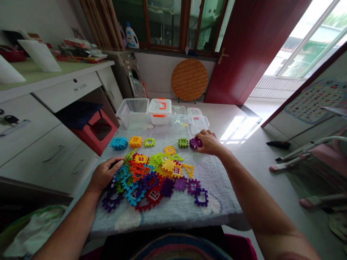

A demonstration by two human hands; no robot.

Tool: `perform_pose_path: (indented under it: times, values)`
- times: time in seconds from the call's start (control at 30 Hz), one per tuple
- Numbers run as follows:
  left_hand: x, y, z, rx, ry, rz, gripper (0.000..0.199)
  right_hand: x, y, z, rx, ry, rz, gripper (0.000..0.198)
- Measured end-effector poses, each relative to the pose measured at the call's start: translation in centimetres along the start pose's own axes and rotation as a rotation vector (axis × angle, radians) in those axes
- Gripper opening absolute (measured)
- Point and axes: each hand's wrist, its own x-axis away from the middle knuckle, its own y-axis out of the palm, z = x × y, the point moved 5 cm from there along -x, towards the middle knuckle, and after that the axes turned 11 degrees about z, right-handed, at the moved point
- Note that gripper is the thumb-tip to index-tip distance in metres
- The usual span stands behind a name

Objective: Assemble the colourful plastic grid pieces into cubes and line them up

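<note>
My right hand (pixel 208 142) is closed over a small stack of purple interlocking building tiles (pixel 195 143) at the right end of a row. To its left stand stacks of olive green tiles (pixel 183 143), lime green tiles (pixel 149 142), orange tiles (pixel 136 142) and blue tiles (pixel 118 143). My left hand (pixel 105 174) is at the left edge of a mixed heap of tiles (pixel 151 177), thumb and fingers pinched at a lime green tile (pixel 130 156). Several heap tiles have white window inserts. Dark purple tiles (pixel 201 197) lie at the heap's right side.
Clear plastic boxes stand along the table's far edge: a large open one (pixel 134 112), one with orange clips (pixel 160 111) and smaller ones (pixel 199 121). A patterned cloth (pixel 184 213) covers the table. A red stool (pixel 99 130) and white drawers (pixel 35 126) are at left.
</note>
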Motion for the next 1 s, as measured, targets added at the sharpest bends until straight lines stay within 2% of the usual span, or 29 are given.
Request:
perform_pose_path:
  times: [0.13, 0.27, 0.5, 0.6, 0.67, 0.77, 0.87, 0.93, 1.0]
  values:
    - [0.0, 0.0, 0.1, 0.001, -0.004, -0.016, 0.05, -2.8, 1.6, 1.2, 0.028, 0.004, -0.145, 0.05]
    - [0.0, 0.0, 0.1, 0.012, -0.003, -0.013, 0.049, -3.4, 3.4, 1.8, 0.062, 0.017, -0.214, 0.053]
    - [0.0, 0.0, 0.1, 0.009, 0.007, -0.013, 0.048, -3.6, 4.9, 2.3, 0.048, 0.014, -0.202, 0.048]
    - [0.0, 0.0, 0.2, 0.009, 0.011, -0.012, 0.047, -3.6, 4.8, 2.1, 0.077, -0.001, -0.223, 0.039]
    - [0.0, 0.0, 0.2, 0.009, 0.008, -0.009, 0.046, -3.4, 4.1, 1.7, 0.091, 0.016, -0.203, 0.046]
    - [0.1, -0.1, 0.2, 0.01, -0.006, -0.009, 0.046, -2.6, 2.2, 0.2, 0.042, 0.038, -0.046, 0.061]
    - [0.1, 0.0, 0.3, 0.02, -0.014, -0.012, 0.046, -1.3, 1.1, -3.0, -0.121, -0.016, 0.086, 0.052]
    - [0.1, 0.0, 0.4, 0.023, -0.013, -0.011, 0.046, -0.6, 1.8, -5.7, -0.268, -0.1, 0.024, 0.038]
    - [0.1, 0.0, 0.5, 0.024, -0.011, -0.011, 0.047, -0.2, 3.2, -8.0, -0.322, -0.168, -0.053, 0.029]
